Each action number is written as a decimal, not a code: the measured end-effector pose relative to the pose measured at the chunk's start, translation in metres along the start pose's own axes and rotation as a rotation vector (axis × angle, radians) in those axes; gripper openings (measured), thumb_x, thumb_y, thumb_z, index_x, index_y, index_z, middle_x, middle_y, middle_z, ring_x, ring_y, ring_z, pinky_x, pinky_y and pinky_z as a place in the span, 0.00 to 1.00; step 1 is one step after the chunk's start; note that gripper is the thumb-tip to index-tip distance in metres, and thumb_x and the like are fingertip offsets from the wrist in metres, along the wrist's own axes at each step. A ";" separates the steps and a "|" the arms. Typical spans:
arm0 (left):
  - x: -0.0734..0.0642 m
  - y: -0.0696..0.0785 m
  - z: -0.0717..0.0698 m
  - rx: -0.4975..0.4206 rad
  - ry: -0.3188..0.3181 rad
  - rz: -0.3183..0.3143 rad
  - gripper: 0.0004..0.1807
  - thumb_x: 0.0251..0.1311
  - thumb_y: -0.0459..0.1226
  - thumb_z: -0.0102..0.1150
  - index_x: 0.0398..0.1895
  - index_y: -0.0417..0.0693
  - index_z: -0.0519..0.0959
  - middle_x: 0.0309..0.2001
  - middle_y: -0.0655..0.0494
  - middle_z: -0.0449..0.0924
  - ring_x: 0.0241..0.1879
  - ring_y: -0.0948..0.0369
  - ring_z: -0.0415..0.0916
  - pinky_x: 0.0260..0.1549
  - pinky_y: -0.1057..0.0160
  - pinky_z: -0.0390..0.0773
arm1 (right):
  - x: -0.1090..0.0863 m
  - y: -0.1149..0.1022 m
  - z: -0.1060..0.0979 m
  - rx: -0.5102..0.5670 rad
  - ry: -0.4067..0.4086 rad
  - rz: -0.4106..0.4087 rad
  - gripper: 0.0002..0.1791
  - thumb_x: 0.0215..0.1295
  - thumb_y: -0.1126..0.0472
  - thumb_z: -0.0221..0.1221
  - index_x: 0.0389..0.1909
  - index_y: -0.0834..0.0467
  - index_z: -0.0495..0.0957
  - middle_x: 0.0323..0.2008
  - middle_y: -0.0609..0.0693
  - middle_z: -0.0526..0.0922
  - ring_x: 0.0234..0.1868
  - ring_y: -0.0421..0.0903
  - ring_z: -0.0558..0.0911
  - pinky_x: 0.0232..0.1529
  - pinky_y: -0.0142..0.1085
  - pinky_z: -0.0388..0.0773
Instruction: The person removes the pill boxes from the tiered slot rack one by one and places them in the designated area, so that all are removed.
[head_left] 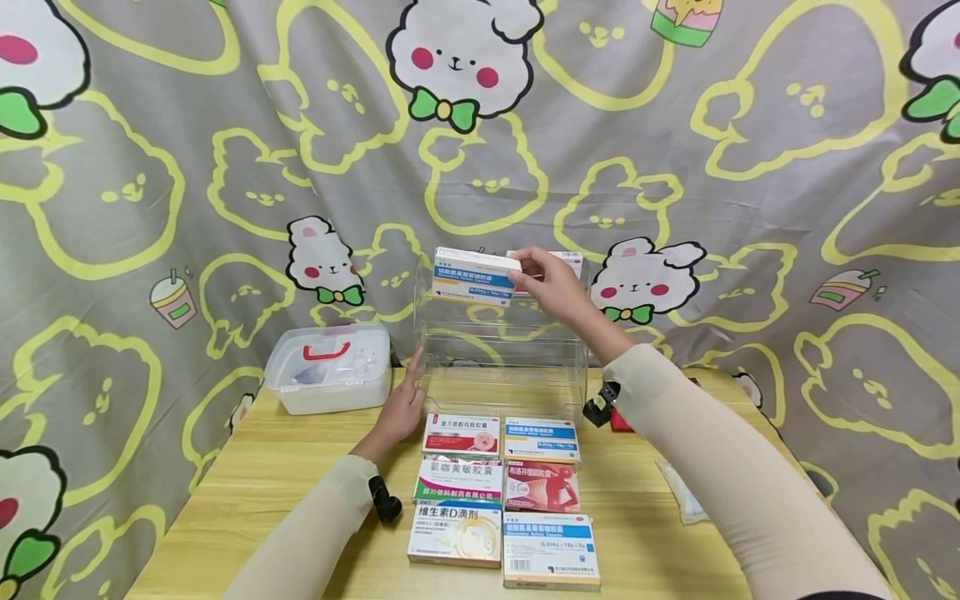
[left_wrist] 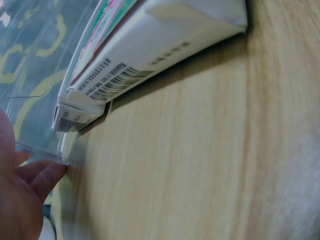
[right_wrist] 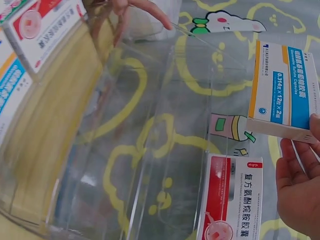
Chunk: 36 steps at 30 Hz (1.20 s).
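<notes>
My right hand [head_left: 551,283] pinches the right end of a white, blue and yellow medicine box [head_left: 474,279]. The box is up at the top tier of a clear stepped display rack [head_left: 502,383]. In the right wrist view, thumb and fingers grip one end of this box [right_wrist: 285,90]. A red and white medicine box [right_wrist: 232,200] stands on the top tier beside it, partly behind my right hand in the head view. My left hand [head_left: 405,404] touches the rack's left side, one finger extended along it. Its fingers [left_wrist: 47,180] meet the clear panel's edge in the left wrist view.
Two columns of medicine boxes lie before the rack, including a red and white one [head_left: 461,435] and a vitamin D box [head_left: 455,535]. Left of the rack stands a translucent case [head_left: 330,392] with a red handle. A white packet [head_left: 681,492] lies at right. A patterned curtain [head_left: 487,183] hangs behind.
</notes>
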<state>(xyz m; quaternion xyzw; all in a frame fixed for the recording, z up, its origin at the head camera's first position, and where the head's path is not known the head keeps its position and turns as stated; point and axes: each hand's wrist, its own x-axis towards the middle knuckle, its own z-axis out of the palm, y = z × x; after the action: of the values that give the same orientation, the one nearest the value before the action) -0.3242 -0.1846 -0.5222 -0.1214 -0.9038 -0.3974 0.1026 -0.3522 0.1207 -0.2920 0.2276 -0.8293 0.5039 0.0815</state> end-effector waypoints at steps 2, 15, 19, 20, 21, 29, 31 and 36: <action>0.000 0.000 0.000 0.005 -0.001 -0.003 0.46 0.74 0.29 0.42 0.85 0.71 0.35 0.80 0.42 0.56 0.18 0.59 0.60 0.26 0.57 0.68 | -0.007 0.001 -0.001 -0.010 -0.006 -0.003 0.17 0.76 0.56 0.59 0.61 0.58 0.77 0.51 0.56 0.83 0.50 0.52 0.82 0.53 0.47 0.79; -0.002 0.004 -0.002 0.020 -0.006 -0.017 0.46 0.74 0.29 0.41 0.84 0.72 0.34 0.80 0.45 0.55 0.23 0.55 0.67 0.30 0.55 0.71 | -0.053 0.016 -0.004 0.021 -0.039 -0.012 0.17 0.75 0.58 0.60 0.60 0.60 0.78 0.51 0.57 0.84 0.49 0.52 0.82 0.50 0.41 0.78; -0.002 0.004 -0.002 0.025 -0.001 -0.013 0.46 0.74 0.29 0.41 0.85 0.70 0.35 0.80 0.45 0.55 0.27 0.53 0.71 0.32 0.53 0.72 | -0.070 0.024 -0.003 0.031 -0.054 0.017 0.17 0.76 0.56 0.59 0.61 0.57 0.77 0.51 0.56 0.83 0.50 0.52 0.81 0.51 0.43 0.78; -0.002 0.005 -0.002 0.028 -0.001 -0.012 0.46 0.74 0.29 0.42 0.85 0.70 0.35 0.80 0.45 0.55 0.28 0.53 0.72 0.33 0.53 0.72 | -0.074 0.026 -0.003 0.028 -0.053 0.017 0.17 0.76 0.56 0.59 0.60 0.57 0.77 0.51 0.56 0.83 0.50 0.52 0.82 0.51 0.44 0.78; -0.002 0.005 -0.002 0.029 0.000 -0.011 0.46 0.74 0.29 0.42 0.85 0.70 0.35 0.80 0.45 0.55 0.28 0.53 0.72 0.34 0.53 0.72 | -0.078 0.028 -0.002 0.024 -0.052 0.020 0.17 0.76 0.56 0.59 0.60 0.56 0.77 0.51 0.55 0.83 0.50 0.52 0.82 0.51 0.44 0.78; -0.003 0.006 -0.002 0.027 -0.002 -0.018 0.45 0.74 0.29 0.42 0.85 0.68 0.36 0.81 0.44 0.53 0.40 0.46 0.77 0.44 0.45 0.75 | -0.112 0.039 0.005 0.050 -0.074 0.002 0.15 0.75 0.58 0.60 0.58 0.58 0.78 0.49 0.55 0.85 0.48 0.55 0.83 0.49 0.39 0.80; -0.003 0.007 -0.002 0.022 -0.005 -0.019 0.45 0.74 0.29 0.42 0.85 0.68 0.36 0.81 0.44 0.53 0.43 0.45 0.77 0.46 0.44 0.75 | -0.120 0.041 0.008 0.052 -0.083 0.007 0.14 0.75 0.58 0.60 0.58 0.57 0.78 0.48 0.54 0.85 0.48 0.55 0.83 0.49 0.37 0.79; -0.002 0.006 -0.003 0.018 -0.011 -0.019 0.45 0.74 0.29 0.42 0.85 0.70 0.35 0.81 0.46 0.54 0.38 0.46 0.77 0.39 0.48 0.75 | -0.138 0.046 0.015 0.057 -0.126 0.042 0.15 0.74 0.56 0.61 0.58 0.54 0.78 0.50 0.51 0.84 0.48 0.52 0.82 0.51 0.39 0.80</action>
<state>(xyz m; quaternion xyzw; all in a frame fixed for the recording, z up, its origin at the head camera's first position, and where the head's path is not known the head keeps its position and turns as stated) -0.3204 -0.1832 -0.5171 -0.1140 -0.9090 -0.3895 0.0952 -0.2499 0.1666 -0.3859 0.2439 -0.8227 0.5134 0.0120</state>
